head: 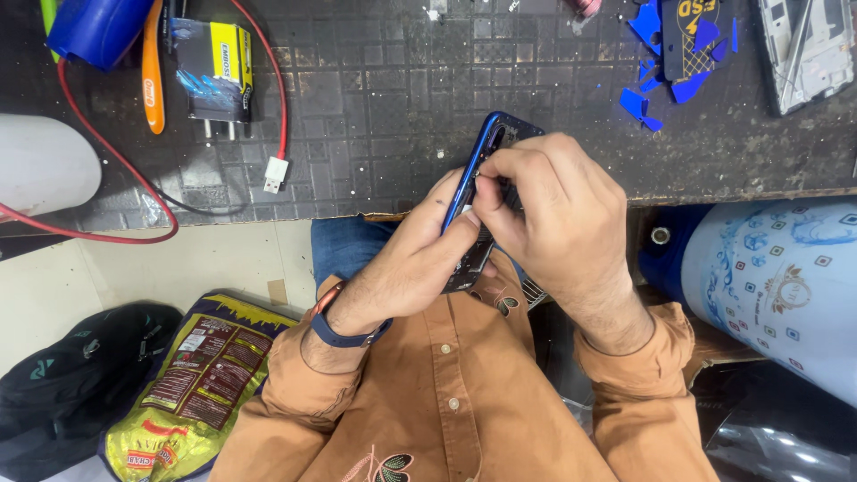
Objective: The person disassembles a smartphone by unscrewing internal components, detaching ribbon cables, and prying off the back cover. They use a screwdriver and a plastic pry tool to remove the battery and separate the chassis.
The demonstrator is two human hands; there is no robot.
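Head view: phone frame [486, 152] half-hidden behind right hand [558, 205].

**On my bench and the floor beneath it**

My dark, grid-patterned work mat [384, 98] covers the bench, its front edge worn. At the far left a blue cup [94, 29] sits beside an orange-handled tool [153, 76], and next to that lies a charger box [212, 71]. A red cable [170, 228] loops across the left side, its white plug [275, 173] resting on the mat. Up right, blue plastic shards [656, 85] scatter around a dark card [696, 36], with a white phone frame [803, 49] in the corner. Down on the pale floor [178, 263] lie a black bag [76, 375] and a yellow packet [196, 384], touching.
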